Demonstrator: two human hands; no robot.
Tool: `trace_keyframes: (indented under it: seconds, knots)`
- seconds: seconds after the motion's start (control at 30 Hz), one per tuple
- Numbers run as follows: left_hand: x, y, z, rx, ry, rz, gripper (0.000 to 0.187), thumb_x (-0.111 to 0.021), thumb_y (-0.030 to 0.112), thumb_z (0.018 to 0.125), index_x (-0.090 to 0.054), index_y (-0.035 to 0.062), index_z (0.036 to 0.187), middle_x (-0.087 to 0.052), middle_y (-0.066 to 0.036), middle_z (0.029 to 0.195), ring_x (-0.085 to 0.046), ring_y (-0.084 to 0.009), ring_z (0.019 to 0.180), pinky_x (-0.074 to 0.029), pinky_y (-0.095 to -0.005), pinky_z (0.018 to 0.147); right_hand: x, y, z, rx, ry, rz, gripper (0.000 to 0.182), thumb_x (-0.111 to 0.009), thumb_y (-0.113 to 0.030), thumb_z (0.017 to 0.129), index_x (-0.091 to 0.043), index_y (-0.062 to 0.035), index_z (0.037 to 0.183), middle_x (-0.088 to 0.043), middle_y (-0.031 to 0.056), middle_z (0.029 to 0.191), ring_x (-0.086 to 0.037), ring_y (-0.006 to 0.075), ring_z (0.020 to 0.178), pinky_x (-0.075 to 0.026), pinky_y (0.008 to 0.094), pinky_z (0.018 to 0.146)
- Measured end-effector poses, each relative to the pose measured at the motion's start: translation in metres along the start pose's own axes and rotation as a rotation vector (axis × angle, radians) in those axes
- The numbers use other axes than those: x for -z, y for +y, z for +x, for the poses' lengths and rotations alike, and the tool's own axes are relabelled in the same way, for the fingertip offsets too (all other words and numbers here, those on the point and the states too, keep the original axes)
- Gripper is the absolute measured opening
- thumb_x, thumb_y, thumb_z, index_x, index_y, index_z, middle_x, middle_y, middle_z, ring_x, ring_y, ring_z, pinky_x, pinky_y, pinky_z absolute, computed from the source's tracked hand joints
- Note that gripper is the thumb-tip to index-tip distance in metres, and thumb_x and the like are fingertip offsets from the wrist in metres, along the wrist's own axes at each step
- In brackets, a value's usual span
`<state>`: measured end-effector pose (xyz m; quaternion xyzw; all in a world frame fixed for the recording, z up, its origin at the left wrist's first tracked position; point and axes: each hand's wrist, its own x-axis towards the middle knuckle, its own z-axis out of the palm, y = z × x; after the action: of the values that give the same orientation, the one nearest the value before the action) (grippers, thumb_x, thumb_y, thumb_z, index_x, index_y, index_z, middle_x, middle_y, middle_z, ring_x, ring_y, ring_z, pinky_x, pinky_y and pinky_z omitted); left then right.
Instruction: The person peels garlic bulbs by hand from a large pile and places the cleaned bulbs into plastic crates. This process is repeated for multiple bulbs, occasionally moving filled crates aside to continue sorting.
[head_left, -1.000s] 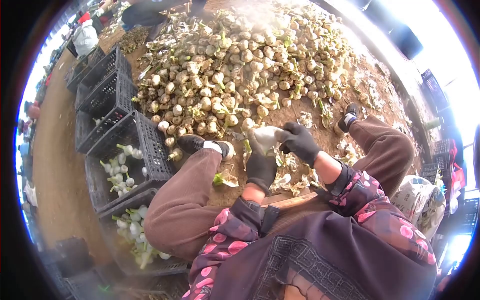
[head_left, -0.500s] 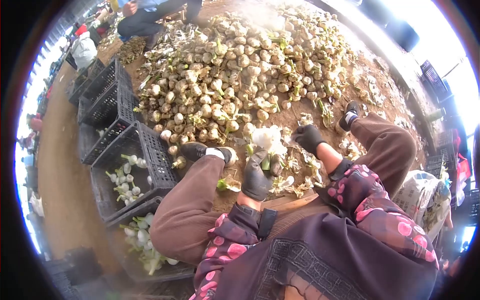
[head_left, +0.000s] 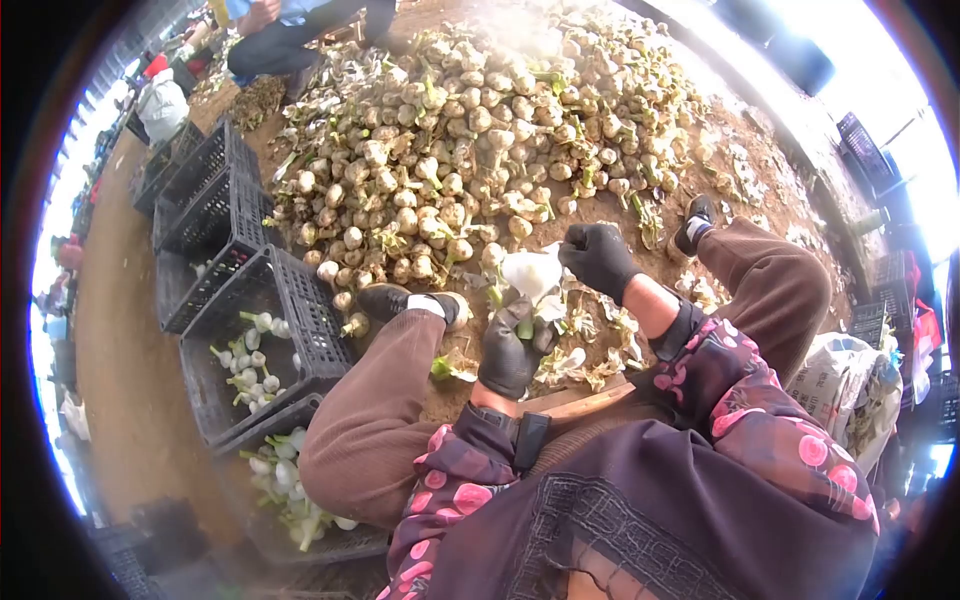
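My left hand (head_left: 508,350), in a dark glove, is closed around the green stem of a garlic bulb (head_left: 530,276). The bulb points away from me, white and smooth. At its right side my gloved right hand (head_left: 603,262) is closed in a pinch, with a white flap of garlic skin (head_left: 553,250) at its fingertips. Loose peeled skins (head_left: 575,368) litter the ground below both hands. Just beyond lies a big heap of unpeeled garlic (head_left: 470,140), brownish and dirty, some with stems.
Black plastic crates (head_left: 318,318) line my left; one holds cleaned white garlic (head_left: 255,360), and a nearer one holds more garlic (head_left: 288,475). A white woven sack (head_left: 825,385) stands by my right knee. Another person (head_left: 300,40) crouches behind the heap.
My right hand has moved up and closed in beside the bulb. The bulb looks smoother and less ragged than before. The left hand keeps its hold, shifting slightly.
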<state>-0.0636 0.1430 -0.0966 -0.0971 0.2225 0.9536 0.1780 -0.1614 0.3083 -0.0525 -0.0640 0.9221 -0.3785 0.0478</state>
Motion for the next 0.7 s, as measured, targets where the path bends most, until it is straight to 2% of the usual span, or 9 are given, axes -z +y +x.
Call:
trace_keyframes:
  seconds: [0.1, 0.17, 0.2, 0.3, 0.37, 0.43, 0.5, 0.57, 0.7]
  knots:
    - [0.0, 0.002, -0.003, 0.129, -0.215, -0.144, 0.02, -0.045, 0.015, 0.093, -0.058, 0.004, 0.103, -0.058, -0.001, 0.077, -0.053, -0.0133, 0.058, -0.045, -0.0295, 0.061, -0.009, 0.021, 0.021, 0.002, 0.122, 0.142, 0.017, -0.06, -0.016, 0.079, -0.062, -0.0008, 0.072, -0.061, 0.0127, 0.061, -0.057, 0.0206, 0.053, -0.046, 0.0322, 0.055]
    - [-0.014, 0.001, -0.008, -0.03, -0.095, 0.129, 0.023, -0.048, 0.013, 0.092, -0.057, 0.0017, 0.11, -0.062, -0.005, 0.088, -0.058, -0.0134, 0.07, -0.048, -0.0301, 0.065, -0.016, 0.032, 0.039, -0.062, 0.247, 0.8, 0.015, -0.056, -0.01, 0.084, -0.061, -0.001, 0.074, -0.06, 0.0048, 0.061, -0.054, 0.0143, 0.054, -0.043, 0.0272, 0.054]
    - [-0.013, 0.01, -0.011, -0.042, -0.298, 0.259, 0.033, -0.05, 0.009, 0.091, -0.049, -0.0013, 0.122, -0.06, -0.01, 0.105, -0.06, -0.016, 0.091, -0.05, -0.0319, 0.077, -0.004, 0.019, 0.04, -0.053, 0.326, 0.985, 0.016, -0.052, -0.005, 0.087, -0.06, -0.0018, 0.073, -0.058, -0.0008, 0.065, -0.052, 0.0089, 0.057, -0.041, 0.0224, 0.054]
    - [-0.026, 0.012, -0.011, -0.11, -0.378, 0.363, 0.042, -0.052, 0.005, 0.089, -0.042, -0.0018, 0.129, -0.054, -0.011, 0.117, -0.055, -0.0188, 0.104, -0.047, -0.0323, 0.087, 0.022, 0.022, 0.053, -0.124, 0.332, 1.142, 0.013, -0.056, -0.005, 0.085, -0.061, 0.0005, 0.095, -0.062, 0.0061, 0.075, -0.057, 0.0146, 0.064, -0.048, 0.0288, 0.062]
    - [-0.03, 0.011, -0.011, -0.228, -0.428, 0.524, 0.053, -0.054, -0.001, 0.086, -0.035, -0.0004, 0.135, -0.048, -0.012, 0.127, -0.051, -0.0213, 0.114, -0.044, -0.0322, 0.095, 0.007, 0.128, 0.073, 0.323, 0.384, -0.466, 0.043, -0.066, -0.028, 0.081, -0.057, 0.0005, 0.112, -0.066, 0.0156, 0.085, -0.062, 0.0205, 0.068, -0.05, 0.0351, 0.07]
    - [-0.023, 0.006, 0.0, -0.258, -0.211, 0.769, 0.062, -0.055, -0.005, 0.08, -0.034, 0.0049, 0.138, -0.047, -0.01, 0.129, -0.051, -0.0215, 0.115, -0.044, -0.0316, 0.096, 0.027, 0.095, 0.056, -0.296, -0.162, -0.475, 0.053, -0.062, -0.043, 0.084, -0.057, 0.0014, 0.113, -0.065, 0.0179, 0.093, -0.063, 0.0192, 0.079, -0.05, 0.0341, 0.074]
    - [-0.012, 0.005, 0.008, -0.427, -0.198, 1.069, 0.07, -0.054, -0.008, 0.077, -0.032, 0.009, 0.14, -0.049, -0.012, 0.128, -0.052, -0.0247, 0.115, -0.044, -0.0342, 0.095, 0.031, 0.078, 0.023, -0.559, -0.138, 0.354, 0.063, -0.055, -0.052, 0.086, -0.054, 0.0027, 0.116, -0.062, 0.018, 0.106, -0.061, 0.0195, 0.092, -0.05, 0.0323, 0.079]
    - [0.0, 0.004, 0.017, -0.885, -0.154, 1.494, 0.068, -0.052, -0.008, 0.078, -0.032, 0.007, 0.141, -0.051, -0.018, 0.125, -0.052, -0.0302, 0.113, -0.043, -0.038, 0.095, 0.009, 0.058, -0.006, -0.292, -0.08, 1.026, 0.07, -0.052, -0.056, 0.087, -0.048, 0.003, 0.123, -0.055, 0.0154, 0.12, -0.058, 0.0208, 0.1, -0.048, 0.0325, 0.085]
    - [-0.011, 0.021, 0.014, -1.04, -0.039, 1.695, 0.068, -0.053, -0.004, 0.077, -0.03, 0.0037, 0.141, -0.052, -0.023, 0.122, -0.054, -0.0393, 0.105, -0.042, -0.0441, 0.092, 0.003, -0.007, -0.045, -0.003, -0.278, 1.014, 0.069, -0.068, -0.034, 0.082, -0.037, -0.0002, 0.133, -0.051, 0.0109, 0.125, -0.054, 0.021, 0.108, -0.046, 0.0336, 0.091]
